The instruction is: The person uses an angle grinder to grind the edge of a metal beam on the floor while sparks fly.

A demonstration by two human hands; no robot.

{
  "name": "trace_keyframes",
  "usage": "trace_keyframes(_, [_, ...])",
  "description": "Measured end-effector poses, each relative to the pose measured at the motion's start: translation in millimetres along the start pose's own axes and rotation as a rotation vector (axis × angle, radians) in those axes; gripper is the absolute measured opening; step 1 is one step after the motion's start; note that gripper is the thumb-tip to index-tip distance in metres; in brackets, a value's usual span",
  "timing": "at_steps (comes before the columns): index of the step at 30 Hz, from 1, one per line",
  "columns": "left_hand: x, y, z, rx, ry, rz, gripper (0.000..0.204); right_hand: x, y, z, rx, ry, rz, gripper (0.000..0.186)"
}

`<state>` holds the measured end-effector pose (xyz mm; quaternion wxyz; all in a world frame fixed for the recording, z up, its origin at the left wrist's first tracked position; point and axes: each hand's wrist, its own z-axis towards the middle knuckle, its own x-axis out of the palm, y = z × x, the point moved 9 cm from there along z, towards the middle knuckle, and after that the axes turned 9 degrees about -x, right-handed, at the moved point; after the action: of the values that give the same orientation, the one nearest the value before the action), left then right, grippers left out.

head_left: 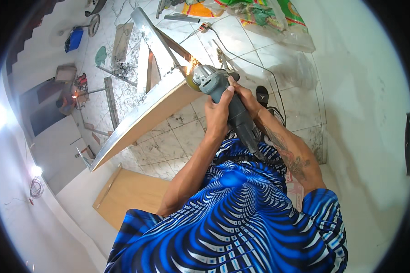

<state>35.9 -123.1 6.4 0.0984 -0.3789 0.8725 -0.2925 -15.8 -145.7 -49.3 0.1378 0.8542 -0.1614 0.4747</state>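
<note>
Head view: clamping the angle grinder [241,119] in left hand [219,113] and right hand [247,94], sparking away at the corner of the metal frame [155,113], risking kickback from any twist binding the disc [193,83] there.

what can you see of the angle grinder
The angle grinder has a dark blue-grey, plastic-looking body, a silvery metal-looking head and a yellowish-brown disc. It points away from the person, slanting to the left, its rear end near the patterned shirt. The left hand grips the body from the left; the right hand holds it from the other side, near the head. The disc is at the frame, and sparks there suggest it is running.
</note>
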Motion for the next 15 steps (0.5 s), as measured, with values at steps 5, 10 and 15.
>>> trace_keyframes(5, [-1.8,8.1,4.1,-0.063,-0.004,0.056,0.056,-14.2,-1.3,-0.2,-0.02,0.001,-0.029,0.048])
trace_keyframes(10, [4.6,12.7,-0.4,-0.128,-0.001,0.155,0.054,-16.3,8.8,-18.2,-0.063,-0.147,-0.021,0.047])
trace_keyframes(15, [8.2,15.4,-2.5,-0.141,-0.011,0.212,0.054,-25.9,0.2,-23.8,-0.049,-0.169,0.026,0.049])
